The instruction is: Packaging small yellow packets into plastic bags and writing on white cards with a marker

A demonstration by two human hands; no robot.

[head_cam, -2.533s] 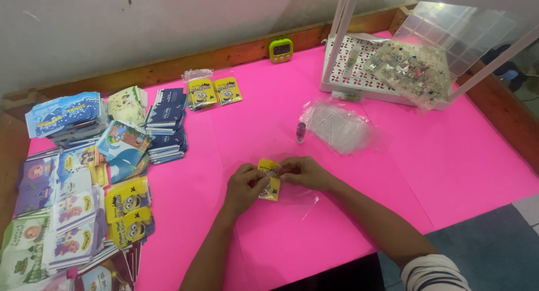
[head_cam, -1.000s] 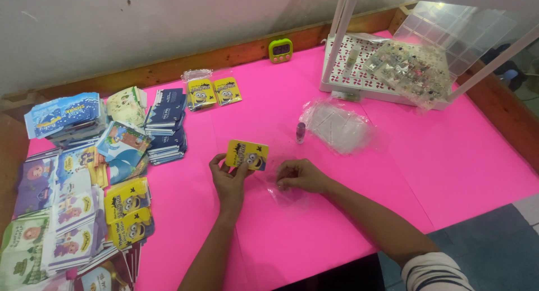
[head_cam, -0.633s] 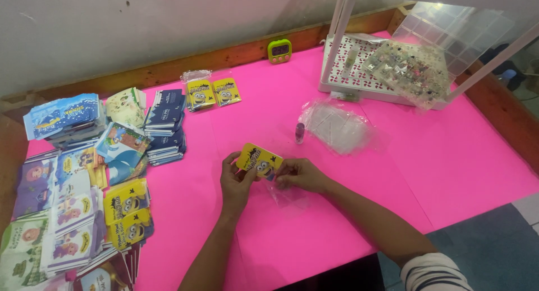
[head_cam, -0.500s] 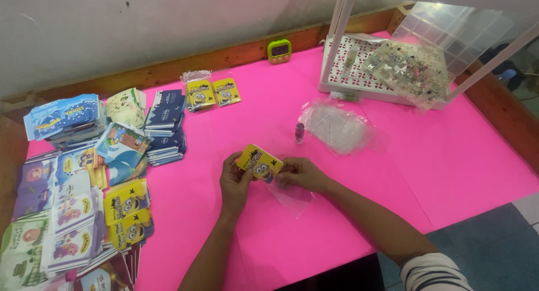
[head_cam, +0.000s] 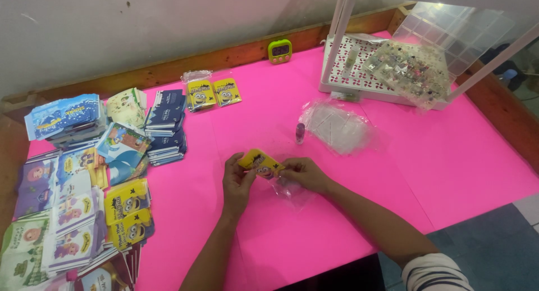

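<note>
Over the middle of the pink table point(head_cam: 449, 162) both hands meet on a small yellow cartoon card point(head_cam: 259, 162). My left hand point(head_cam: 237, 181) pinches its left end. My right hand point(head_cam: 302, 173) grips its right end and also rests on a clear plastic sleeve point(head_cam: 292, 191) that lies under the fingers. The card is tilted, its left end raised.
Stacks of coloured cards point(head_cam: 78, 184) cover the left side. Two bagged yellow cards point(head_cam: 213, 92) lie at the back. A small bottle point(head_cam: 300, 133) and a clear bag point(head_cam: 337, 126) sit behind my hands. A white rack point(head_cam: 393, 66) stands far right, a green timer point(head_cam: 279, 50) by the wooden rim.
My left hand lifted the yellow card up and away from the right hand, then brought it back down. Both hands now hold it again above the clear sleeve.
</note>
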